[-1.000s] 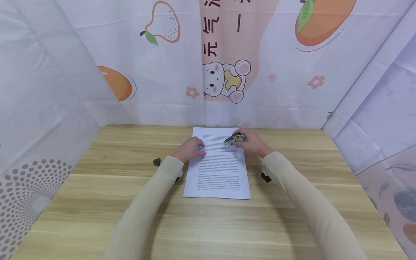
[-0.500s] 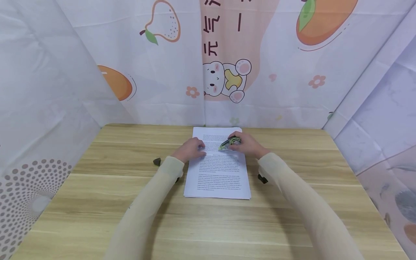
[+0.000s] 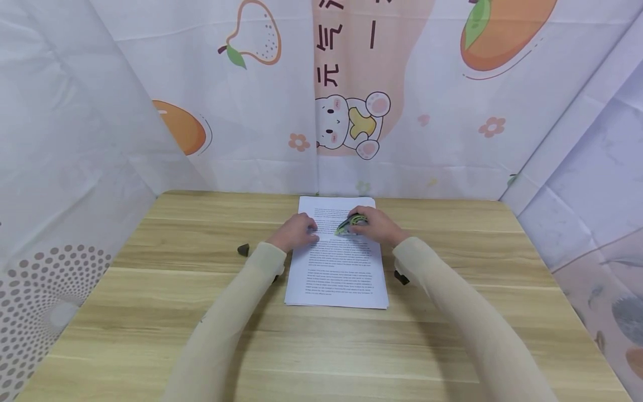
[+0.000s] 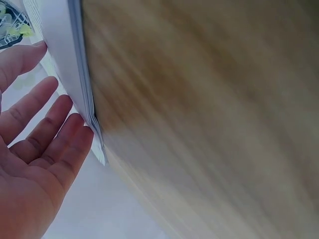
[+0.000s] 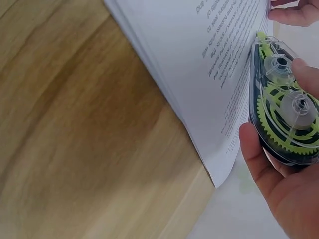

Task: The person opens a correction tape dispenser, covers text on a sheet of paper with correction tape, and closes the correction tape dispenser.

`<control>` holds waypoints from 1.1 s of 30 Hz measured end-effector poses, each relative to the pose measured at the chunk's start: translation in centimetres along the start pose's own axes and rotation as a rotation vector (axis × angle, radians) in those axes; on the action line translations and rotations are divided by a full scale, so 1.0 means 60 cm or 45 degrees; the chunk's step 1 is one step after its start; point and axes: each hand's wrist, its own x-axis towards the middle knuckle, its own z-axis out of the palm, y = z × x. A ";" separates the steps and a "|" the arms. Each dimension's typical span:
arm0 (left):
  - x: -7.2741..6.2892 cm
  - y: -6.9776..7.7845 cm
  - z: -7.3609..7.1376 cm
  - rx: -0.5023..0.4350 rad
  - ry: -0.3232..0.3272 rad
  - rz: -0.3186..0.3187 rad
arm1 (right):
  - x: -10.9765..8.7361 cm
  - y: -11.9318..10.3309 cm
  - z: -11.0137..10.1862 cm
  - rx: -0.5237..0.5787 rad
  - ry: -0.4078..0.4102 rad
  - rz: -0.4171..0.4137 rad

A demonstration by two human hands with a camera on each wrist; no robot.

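A stack of printed white sheets [image 3: 337, 279] lies at the far middle of the table. My right hand [image 3: 380, 225] grips a correction tape [image 3: 346, 226] over the upper half of the top page, its tip pointing left. In the right wrist view, the clear case of the correction tape [image 5: 281, 107] shows green gears, with the thumb on one face and fingers beneath. At the stack's left edge my left hand [image 3: 295, 231] rests with fingers relaxed, touching the paper. In the left wrist view, that hand's fingers [image 4: 60, 107] are slightly bent against the sheet edges.
The wooden table [image 3: 331, 352] extends in front of the stack and to both sides. Printed curtains [image 3: 241, 128] hang directly behind it. A small dark piece [image 3: 243, 249] is visible beside the left forearm, and another dark piece [image 3: 401, 277] by the right wrist.
My right hand has moved left and a little nearer to me with the correction tape, its tip drawing closer to a white gap in the text. The left hand has stayed put.
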 end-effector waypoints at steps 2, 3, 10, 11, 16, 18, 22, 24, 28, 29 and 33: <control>0.001 -0.001 0.002 0.002 -0.002 -0.001 | 0.001 0.000 0.001 -0.027 0.000 -0.014; 0.001 -0.002 0.003 0.005 -0.003 -0.002 | 0.002 0.000 0.002 -0.041 0.000 -0.021; 0.000 -0.003 0.006 0.008 -0.014 -0.027 | 0.004 -0.005 0.000 -0.182 -0.012 -0.085; 0.000 -0.002 0.006 0.005 -0.018 -0.033 | 0.004 -0.006 -0.001 -0.199 -0.018 -0.093; -0.003 0.003 0.003 -0.016 -0.033 -0.059 | 0.006 -0.012 -0.007 -0.253 -0.051 -0.114; -0.002 0.003 0.003 -0.024 -0.033 -0.063 | 0.006 -0.015 -0.010 -0.263 -0.064 -0.120; 0.001 0.002 0.004 -0.020 -0.024 -0.063 | 0.006 -0.019 -0.016 -0.290 -0.079 -0.116; 0.002 0.001 0.005 -0.009 -0.020 -0.056 | 0.008 -0.019 -0.018 -0.297 -0.086 -0.107; 0.004 0.000 0.006 -0.002 -0.020 -0.054 | 0.011 -0.017 -0.018 -0.306 -0.103 -0.110; 0.004 0.000 0.006 -0.002 -0.022 -0.057 | 0.011 -0.016 -0.018 -0.313 -0.105 -0.116; 0.002 0.000 0.005 -0.006 -0.027 -0.066 | 0.015 -0.013 -0.016 -0.334 -0.106 -0.127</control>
